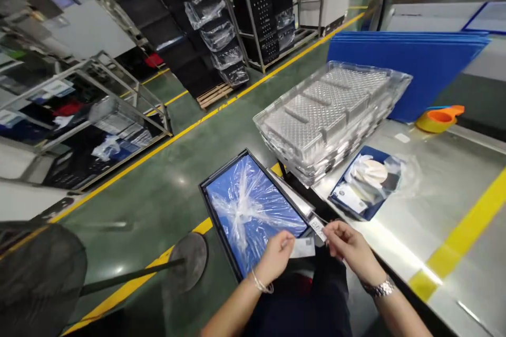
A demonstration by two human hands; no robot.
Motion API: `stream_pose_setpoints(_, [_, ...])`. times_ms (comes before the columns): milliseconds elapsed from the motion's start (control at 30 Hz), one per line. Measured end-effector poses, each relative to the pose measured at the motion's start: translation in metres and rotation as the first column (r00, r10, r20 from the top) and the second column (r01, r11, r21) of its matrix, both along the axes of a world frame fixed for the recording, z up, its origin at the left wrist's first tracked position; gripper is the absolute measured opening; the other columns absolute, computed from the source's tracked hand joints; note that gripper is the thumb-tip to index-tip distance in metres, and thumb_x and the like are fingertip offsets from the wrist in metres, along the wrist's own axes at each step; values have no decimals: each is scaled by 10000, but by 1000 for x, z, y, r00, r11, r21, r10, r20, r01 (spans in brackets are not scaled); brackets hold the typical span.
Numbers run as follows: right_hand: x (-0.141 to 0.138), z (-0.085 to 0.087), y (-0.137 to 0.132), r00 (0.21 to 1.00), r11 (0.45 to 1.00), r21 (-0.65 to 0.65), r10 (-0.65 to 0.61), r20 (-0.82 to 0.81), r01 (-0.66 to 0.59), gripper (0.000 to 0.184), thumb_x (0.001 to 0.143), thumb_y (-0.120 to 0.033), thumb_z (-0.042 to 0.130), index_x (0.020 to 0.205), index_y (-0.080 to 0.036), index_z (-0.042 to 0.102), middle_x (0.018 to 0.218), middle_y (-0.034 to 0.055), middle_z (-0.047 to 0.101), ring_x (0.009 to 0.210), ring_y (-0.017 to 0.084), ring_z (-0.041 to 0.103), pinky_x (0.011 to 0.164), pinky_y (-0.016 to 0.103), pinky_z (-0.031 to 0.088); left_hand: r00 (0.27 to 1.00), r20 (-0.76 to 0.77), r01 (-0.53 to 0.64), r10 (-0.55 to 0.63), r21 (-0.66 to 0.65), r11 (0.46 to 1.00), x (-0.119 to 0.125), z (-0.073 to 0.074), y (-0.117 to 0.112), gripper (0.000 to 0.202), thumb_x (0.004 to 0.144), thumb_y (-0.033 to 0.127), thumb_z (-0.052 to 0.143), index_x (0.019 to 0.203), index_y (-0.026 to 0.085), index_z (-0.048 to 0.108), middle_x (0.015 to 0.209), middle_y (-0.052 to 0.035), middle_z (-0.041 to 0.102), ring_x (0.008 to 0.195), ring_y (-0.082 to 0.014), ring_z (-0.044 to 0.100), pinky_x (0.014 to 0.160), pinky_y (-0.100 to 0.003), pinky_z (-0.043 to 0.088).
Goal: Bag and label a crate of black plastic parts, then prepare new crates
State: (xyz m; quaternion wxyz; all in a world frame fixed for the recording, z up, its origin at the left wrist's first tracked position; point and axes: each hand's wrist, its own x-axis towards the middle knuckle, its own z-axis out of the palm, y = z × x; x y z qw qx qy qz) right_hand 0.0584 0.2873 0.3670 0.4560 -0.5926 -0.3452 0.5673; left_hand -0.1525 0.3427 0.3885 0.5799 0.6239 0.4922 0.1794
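Observation:
My left hand (276, 255) is closed on one end of a white label (303, 248), which has a small dark printed patch. Just to its right, my right hand (351, 247) pinches a small white tag (317, 226) with dark printing. The label and tag are a short way apart. Beyond and below my hands, a black crate (222, 208) stands low, with a blue surface inside it under crumpled clear plastic wrap (245, 205). My left hand is over the crate's near edge; whether it touches the wrap I cannot tell.
On the metal table (407, 231) to the right are stacked clear plastic trays (316, 110), a blue bin (369, 213) holding bagged items, and yellow-orange tape rolls (435, 120). Blue panels (407, 52) stand behind. A round stool (188, 258) and a metal rack (134, 89) are at left.

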Motion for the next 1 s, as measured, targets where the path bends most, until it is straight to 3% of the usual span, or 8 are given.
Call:
stream_pose_setpoints(67, [-60, -1, -4, 992, 993, -13, -117, 44, 117, 407, 783, -569, 594, 816, -165, 559, 595, -34, 513, 493, 80, 441, 481, 228, 343, 971, -13, 238, -238, 138, 961, -59, 10, 0, 184, 871, 267, 493, 842, 170, 647, 945, -60, 681, 893, -163, 607, 833, -298, 452])
stream_pose_setpoints(133, [-114, 1, -12, 978, 978, -29, -205, 39, 207, 427, 756, -584, 615, 786, -161, 566, 619, -27, 507, 511, 81, 435, 490, 231, 343, 892, -14, 433, -452, 311, 846, -103, 20, 0, 170, 867, 221, 498, 905, 183, 660, 1208, -82, 625, 1069, -184, 576, 956, -328, 408])
stream_pose_setpoints(233, [-171, 3, -32, 963, 961, -77, -269, -23, 266, 415, 761, -573, 617, 761, -162, 568, 588, -32, 485, 511, 82, 417, 497, 234, 328, 773, -96, 592, -627, 466, 658, -135, 24, 2, 169, 849, 177, 497, 918, 180, 652, 1420, -91, 461, 1193, -217, 513, 1004, -361, 371])
stream_pose_setpoints(467, [-208, -37, -99, 784, 781, -263, -609, -120, 566, 391, 777, -558, 613, 815, -173, 557, 547, -43, 464, 495, 90, 377, 487, 239, 263, 511, -234, 850, -827, 281, 446, -145, -12, -15, 187, 868, 185, 460, 900, 194, 644, 978, -52, 703, 904, -181, 614, 841, -330, 420])
stream_pose_setpoints(567, [-208, -59, -126, 711, 713, -305, -689, -139, 632, 376, 776, -540, 626, 832, -174, 559, 569, -40, 484, 507, 87, 395, 491, 231, 278, 480, -256, 877, -839, 155, 454, -138, -36, -35, 212, 884, 212, 445, 896, 190, 655, 889, -59, 700, 858, -182, 618, 809, -311, 424])
stream_pose_setpoints(700, [-203, -96, -162, 647, 657, -325, -747, -156, 680, 354, 784, -519, 628, 854, -176, 569, 569, -41, 500, 510, 85, 426, 483, 222, 304, 502, -302, 837, -810, -67, 543, -117, -83, -71, 230, 886, 239, 439, 924, 204, 663, 868, -44, 701, 806, -176, 628, 735, -272, 436])
stream_pose_setpoints(867, [-194, -178, -222, 605, 619, -383, -777, -174, 686, 436, 733, -525, 667, 975, -166, 614, 704, 16, 622, 572, 119, 532, 496, 234, 388, 466, -382, 799, -798, -205, 565, -105, -156, -125, 206, 831, 189, 483, 929, 213, 663, 899, -29, 701, 845, -182, 629, 772, -271, 438])
stream_pose_setpoints(1000, [-182, -243, -269, 631, 626, -418, -762, -146, 659, 428, 706, -540, 664, 907, -163, 645, 668, 22, 630, 549, 121, 531, 520, 249, 425, 456, -522, 715, -721, -268, 646, -114, -212, -165, 251, 822, 199, 490, 1028, 218, 632, 867, -30, 687, 817, -185, 621, 738, -282, 440])
